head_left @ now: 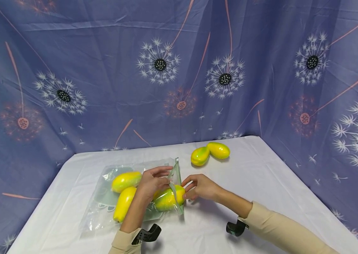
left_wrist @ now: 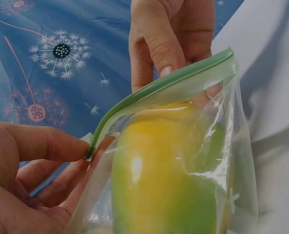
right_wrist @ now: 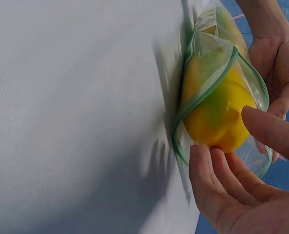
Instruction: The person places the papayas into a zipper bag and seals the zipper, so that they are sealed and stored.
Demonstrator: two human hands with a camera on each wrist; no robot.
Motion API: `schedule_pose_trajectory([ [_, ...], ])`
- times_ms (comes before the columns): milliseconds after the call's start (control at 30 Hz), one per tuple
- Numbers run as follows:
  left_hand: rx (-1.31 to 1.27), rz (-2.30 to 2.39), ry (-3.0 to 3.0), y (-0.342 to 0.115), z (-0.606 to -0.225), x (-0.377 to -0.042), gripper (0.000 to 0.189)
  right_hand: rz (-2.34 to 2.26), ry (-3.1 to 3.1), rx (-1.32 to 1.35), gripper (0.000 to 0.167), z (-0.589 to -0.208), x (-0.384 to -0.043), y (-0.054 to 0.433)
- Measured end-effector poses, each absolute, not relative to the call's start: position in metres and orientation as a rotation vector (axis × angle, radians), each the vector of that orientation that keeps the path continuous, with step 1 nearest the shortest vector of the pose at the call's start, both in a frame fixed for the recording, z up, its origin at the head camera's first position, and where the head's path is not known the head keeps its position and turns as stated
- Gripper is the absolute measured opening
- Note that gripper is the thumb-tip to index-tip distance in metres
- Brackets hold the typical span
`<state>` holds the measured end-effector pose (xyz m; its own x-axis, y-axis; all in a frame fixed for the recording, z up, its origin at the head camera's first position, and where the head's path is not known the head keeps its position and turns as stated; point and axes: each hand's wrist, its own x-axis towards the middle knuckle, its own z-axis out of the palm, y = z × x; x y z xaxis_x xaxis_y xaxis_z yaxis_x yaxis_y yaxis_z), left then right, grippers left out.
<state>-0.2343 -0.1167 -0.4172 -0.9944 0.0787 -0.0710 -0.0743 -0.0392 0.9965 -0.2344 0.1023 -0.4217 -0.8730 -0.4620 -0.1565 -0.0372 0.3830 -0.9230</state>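
A clear zip bag [head_left: 172, 177] with a green closure lies on the table, its mouth gaping toward the right. Inside its mouth is a yellow-green papaya [head_left: 167, 199], and two more papayas, an upper one [head_left: 125, 181] and a lower one [head_left: 124, 204], appear farther left, in the bag's area. My left hand [head_left: 153, 181] pinches the bag's green rim between thumb and finger, clear in the left wrist view [left_wrist: 42, 170]. My right hand [right_wrist: 246, 190] is at the mouth, fingertips extended against the papaya's exposed end, its thumb beside it.
Two loose papayas, one at left [head_left: 199, 156] and one at right [head_left: 218, 150], touch each other near the table's back edge. A white cloth covers the table [head_left: 245, 176]. Patterned blue curtains [head_left: 115, 88] stand behind and at the sides.
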Motion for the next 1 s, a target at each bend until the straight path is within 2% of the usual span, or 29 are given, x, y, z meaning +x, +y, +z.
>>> schedule_pose_trajectory([
  [500,0.029,2.248,2.040,-0.1178,-0.4176,-0.2351,0.043,-1.504,2.083,-0.472,0.037,-0.4232,-0.2311,0.1027],
  [1000,-0.006,2.216,2.041,-0.1175,-0.4161,-0.2346,0.044,-1.447,2.211,-0.503,0.038,-0.4229,-0.2404,0.1103],
])
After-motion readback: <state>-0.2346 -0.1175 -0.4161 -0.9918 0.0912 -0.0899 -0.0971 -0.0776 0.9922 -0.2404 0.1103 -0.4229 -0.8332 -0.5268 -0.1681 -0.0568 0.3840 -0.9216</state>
